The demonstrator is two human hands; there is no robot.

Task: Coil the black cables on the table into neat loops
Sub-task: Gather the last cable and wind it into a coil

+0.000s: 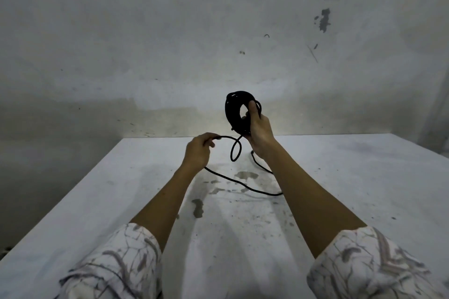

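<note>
Two hands work above the counter (340,177); the right hand (258,133), fingers wrapped round it, holds the coil (234,111) upright; the left hand (198,150), lower and to its left, pinches the loose cable (233,179); a small kink loop (235,150) hangs between them; the slack trails on the counter toward the person, so the next wrap likely travels rightward and up.

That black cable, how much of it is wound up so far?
Most of it: a thick coil is gripped upright in the right hand. In hand: the left hand pinches the loose strand, feeding another loop. Left: the tail lying on the table.
</note>
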